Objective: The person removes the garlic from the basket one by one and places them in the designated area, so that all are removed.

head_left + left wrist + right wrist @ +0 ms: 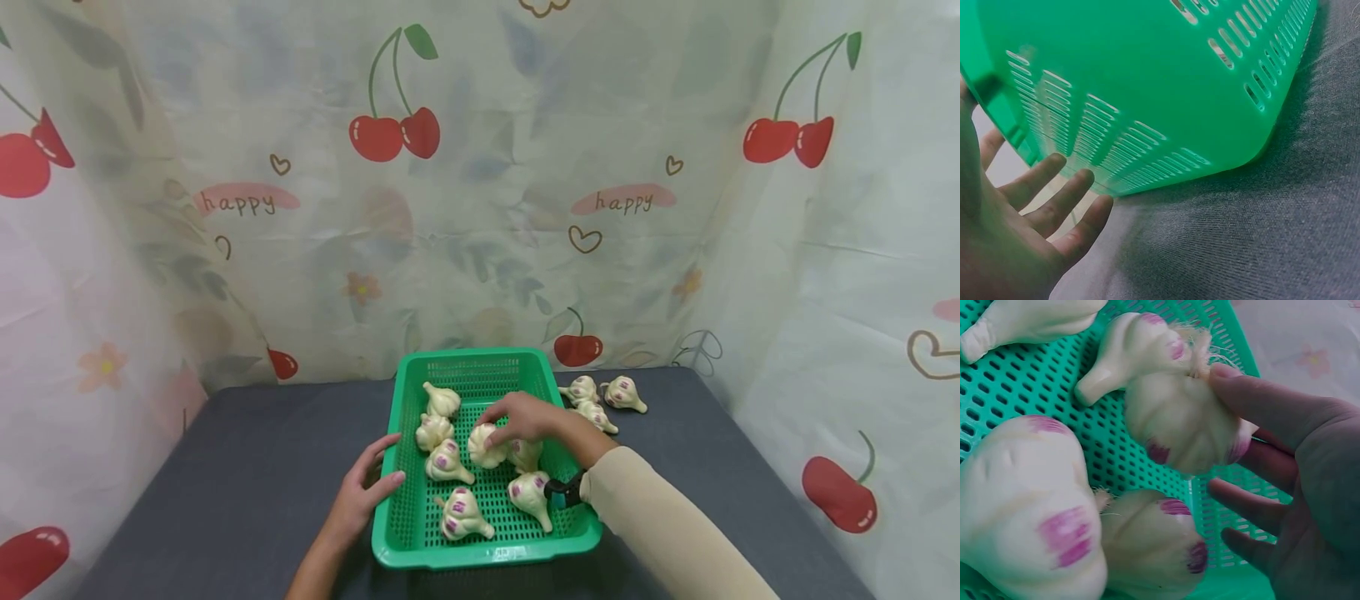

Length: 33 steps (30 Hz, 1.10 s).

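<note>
A green perforated plastic basket point(487, 556) holds several white garlic bulbs with purple patches. My right hand point(525, 417) reaches over its right side and pinches one garlic bulb point(486, 447) between thumb and fingers. In the right wrist view, the thumb point(1266, 403) presses the root end of that bulb, while the lower fingers point(1250, 503) stay spread. My left hand point(358, 493) rests against the basket's left rim, with thumb and a fingertip touching it. The left wrist view shows its other fingers point(1063, 203) loosely extended beside the basket's outer wall point(1129, 81).
Several more garlic bulbs point(592, 400) lie on the dark cloth-covered table point(270, 467), just beyond the basket's right side. A curtain point(480, 250) printed with cherries hangs behind the table and along both sides.
</note>
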Motion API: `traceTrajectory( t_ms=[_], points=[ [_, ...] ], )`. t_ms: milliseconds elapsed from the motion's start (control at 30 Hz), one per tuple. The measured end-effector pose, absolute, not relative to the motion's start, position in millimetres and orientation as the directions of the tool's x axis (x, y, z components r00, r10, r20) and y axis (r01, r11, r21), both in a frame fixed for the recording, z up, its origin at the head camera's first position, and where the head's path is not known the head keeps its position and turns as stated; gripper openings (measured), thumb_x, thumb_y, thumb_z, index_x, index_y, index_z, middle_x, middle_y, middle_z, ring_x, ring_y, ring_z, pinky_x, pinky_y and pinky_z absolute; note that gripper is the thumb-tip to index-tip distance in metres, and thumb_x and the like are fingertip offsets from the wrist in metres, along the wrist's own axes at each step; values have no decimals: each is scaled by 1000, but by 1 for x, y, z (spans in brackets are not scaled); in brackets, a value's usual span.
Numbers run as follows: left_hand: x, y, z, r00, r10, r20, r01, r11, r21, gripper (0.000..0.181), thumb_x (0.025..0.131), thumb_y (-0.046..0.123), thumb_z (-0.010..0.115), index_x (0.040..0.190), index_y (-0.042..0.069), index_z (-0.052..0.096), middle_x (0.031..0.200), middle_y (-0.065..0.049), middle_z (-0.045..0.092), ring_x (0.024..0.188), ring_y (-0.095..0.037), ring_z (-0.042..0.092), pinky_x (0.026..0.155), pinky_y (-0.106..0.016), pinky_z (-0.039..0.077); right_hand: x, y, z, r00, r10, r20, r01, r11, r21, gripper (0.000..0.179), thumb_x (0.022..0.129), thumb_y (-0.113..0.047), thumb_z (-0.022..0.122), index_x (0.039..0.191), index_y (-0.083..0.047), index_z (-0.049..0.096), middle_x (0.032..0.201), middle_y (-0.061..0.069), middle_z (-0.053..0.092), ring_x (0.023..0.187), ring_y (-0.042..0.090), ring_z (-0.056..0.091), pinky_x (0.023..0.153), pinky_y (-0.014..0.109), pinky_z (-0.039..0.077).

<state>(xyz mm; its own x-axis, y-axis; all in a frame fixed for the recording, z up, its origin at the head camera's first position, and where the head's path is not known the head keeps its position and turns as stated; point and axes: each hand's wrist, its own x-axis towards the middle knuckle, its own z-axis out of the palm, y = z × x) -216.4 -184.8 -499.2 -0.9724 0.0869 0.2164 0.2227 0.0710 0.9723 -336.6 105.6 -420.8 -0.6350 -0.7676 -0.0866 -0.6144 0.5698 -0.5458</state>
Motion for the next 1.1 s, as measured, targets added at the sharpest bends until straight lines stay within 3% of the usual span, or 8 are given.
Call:
traceTrajectory(
  t_ms=[267, 500, 700, 833, 933, 1000, 1067, 1100],
  points=[
    [-216, -187, -500, -971, 94, 218, 225, 71, 972, 52, 95, 8, 60, 145, 11, 44, 135, -26, 49, 113, -38, 56, 83, -36, 49, -334, 114, -406, -679, -734, 17, -621, 561, -548, 37, 91, -26, 71, 124, -11, 67, 122, 5, 65, 115, 25, 57, 92, 40, 46],
    [-216, -187, -498, -972, 87, 219, 226, 78, 971, 52, 95, 9, 60, 145, 13, 44, 135, -26, 49, 113, -38, 56, 84, -37, 49, -328, 125, -390, -768, -636, 79, -562, 609, -560, 38, 92, -27, 69, 127, -15, 65, 117, 2, 64, 104, 19, 59, 80, 35, 47],
    [-215, -187, -498, -972, 85, 217, 224, 87, 971, 52, 95, 8, 60, 145, 12, 45, 135, -26, 49, 115, -38, 55, 85, -37, 48, -328, 136, -382, -828, -544, 137, -513, 637, -576, 40, 91, -26, 70, 130, -19, 64, 121, 3, 63, 78, 14, 57, 62, 32, 42],
    [-214, -186, -499, -972, 84, 218, 225, 83, 971, 52, 95, 8, 59, 145, 12, 45, 135, -26, 50, 114, -38, 56, 84, -36, 48, -326, 147, -377, -831, -517, 207, -529, 617, -583, 42, 91, -25, 70, 132, -17, 63, 122, 8, 64, 53, 13, 40, 54, 33, 37],
    [-215, -186, -500, -974, 82, 212, 218, 81, 972, 51, 95, 8, 60, 144, 12, 45, 134, -26, 50, 113, -37, 56, 84, -36, 48, -324, 158, -374, -824, -500, 264, -550, 599, -583, 44, 91, -25, 69, 133, -15, 62, 123, 9, 63, 63, 18, 53, 64, 38, 47],
    [-215, -185, -500, -974, 80, 214, 220, 83, 972, 51, 95, 9, 60, 144, 12, 45, 134, -26, 50, 113, -37, 56, 84, -36, 48, -322, 166, -371, -821, -489, 294, -559, 585, -588, 44, 92, -25, 69, 133, -12, 61, 123, 10, 63, 86, 25, 62, 75, 44, 50],
    [-215, -185, -500, -973, 79, 219, 225, 82, 971, 52, 95, 8, 61, 144, 12, 46, 133, -26, 50, 113, -37, 57, 83, -36, 49, -321, 173, -368, -821, -474, 317, -563, 582, -587, 44, 92, -25, 68, 133, -11, 61, 125, 11, 61, 108, 30, 60, 85, 48, 49],
    [-216, -184, -500, -973, 77, 219, 225, 81, 971, 52, 94, 8, 61, 144, 12, 46, 133, -26, 50, 112, -37, 57, 83, -36, 49, -320, 177, -367, -826, -464, 320, -557, 585, -589, 44, 93, -26, 68, 133, -11, 60, 124, 12, 61, 106, 31, 61, 84, 47, 50]
  ],
)
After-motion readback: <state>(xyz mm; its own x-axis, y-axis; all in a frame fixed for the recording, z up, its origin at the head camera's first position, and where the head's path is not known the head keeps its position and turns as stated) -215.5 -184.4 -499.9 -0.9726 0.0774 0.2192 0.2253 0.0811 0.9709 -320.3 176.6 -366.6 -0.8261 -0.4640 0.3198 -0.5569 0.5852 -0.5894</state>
